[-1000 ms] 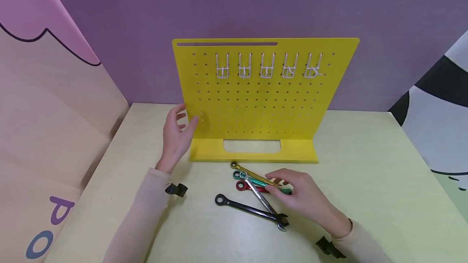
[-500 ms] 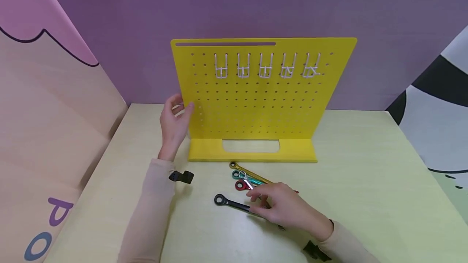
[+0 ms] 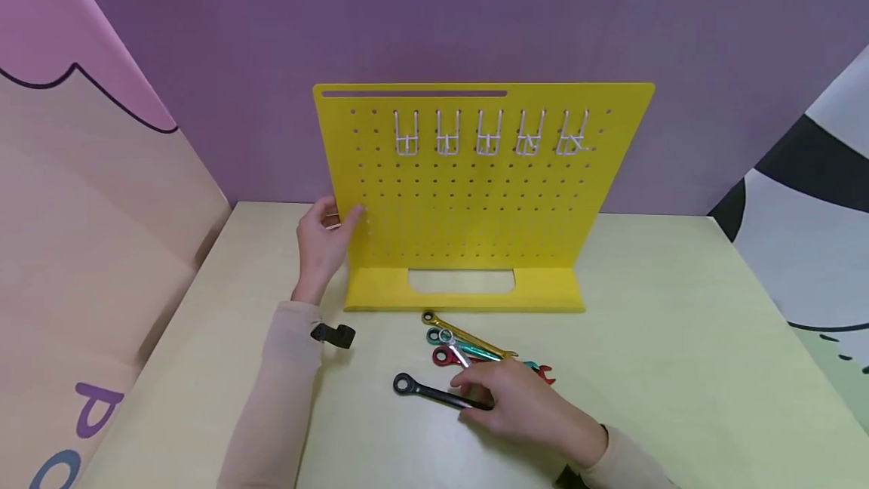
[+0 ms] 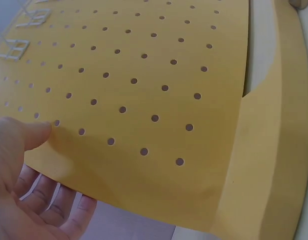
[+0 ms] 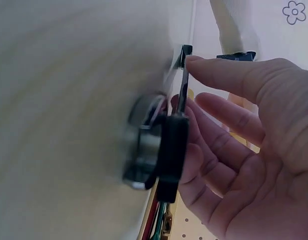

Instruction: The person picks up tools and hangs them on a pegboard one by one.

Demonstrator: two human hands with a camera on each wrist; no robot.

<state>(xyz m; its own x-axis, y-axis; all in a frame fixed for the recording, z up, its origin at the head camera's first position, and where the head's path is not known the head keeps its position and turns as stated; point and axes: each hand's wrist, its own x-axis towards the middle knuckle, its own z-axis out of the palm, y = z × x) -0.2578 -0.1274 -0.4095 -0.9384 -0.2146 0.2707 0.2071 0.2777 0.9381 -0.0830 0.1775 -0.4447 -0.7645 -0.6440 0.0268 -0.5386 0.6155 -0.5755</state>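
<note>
My left hand (image 3: 319, 244) grips the left edge of a yellow pegboard (image 3: 468, 210), thumb on the front face and fingers behind, as the left wrist view (image 4: 119, 165) confirms. At the near side of the tools, my right hand (image 3: 519, 406) pinches the shaft of a black ratcheting wrench (image 3: 434, 394) between thumb and fingers. In the right wrist view the open end of the black wrench (image 5: 173, 150) stands beside the jaw of a silver wrench (image 5: 141, 145). Most of the silver wrench's shaft (image 3: 460, 355) is hidden by the right hand in the head view.
Gold (image 3: 468, 334), green (image 3: 482, 351) and red (image 3: 442, 355) wrenches lie overlapped in front of the board's base (image 3: 380, 289). Several white wire hooks (image 3: 488, 134) hang in a row along the upper board. A purple wall (image 3: 434, 13) rises behind the pale table (image 3: 645, 308).
My right hand has moved from the gold, green and red wrenches toward me and left, and now holds the black wrench. My left hand has taken hold of the board's edge.
</note>
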